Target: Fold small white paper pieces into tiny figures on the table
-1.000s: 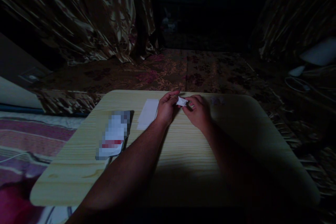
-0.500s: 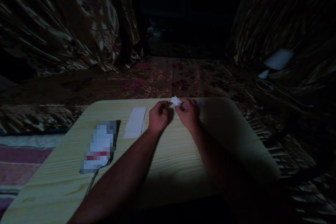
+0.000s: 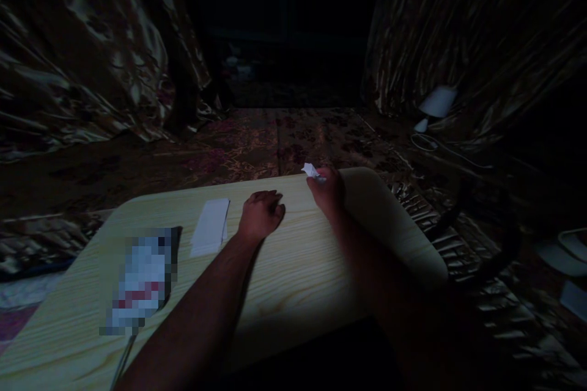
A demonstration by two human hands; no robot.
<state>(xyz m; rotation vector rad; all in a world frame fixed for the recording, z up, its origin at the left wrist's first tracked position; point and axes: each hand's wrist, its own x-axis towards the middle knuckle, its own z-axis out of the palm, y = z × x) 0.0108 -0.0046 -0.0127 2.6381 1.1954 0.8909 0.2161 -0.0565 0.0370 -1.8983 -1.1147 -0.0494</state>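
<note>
A small piece of folded white paper (image 3: 310, 169) with pointed corners is pinched between the thumb and fingers of my right hand (image 3: 328, 186), over the far edge of the table. Part of the paper is hidden by the fingers. My left hand (image 3: 261, 215) rests on the tabletop, apart from the paper, with its fingers loosely bent and the thumb standing away from them; nothing shows in it. To the left of that hand lies a small stack of white paper strips (image 3: 210, 226).
The pale wood-grained table (image 3: 293, 281) has rounded corners. On its left lies a blurred-out phone-like object (image 3: 140, 278) with a cable (image 3: 121, 360). Beyond are a patterned carpet (image 3: 257, 140), curtains (image 3: 114, 43) and a small white lamp (image 3: 438, 102). The room is dim.
My left hand has let go of the paper and drawn back to the left. My right hand keeps the paper and has turned it. The view has swung right.
</note>
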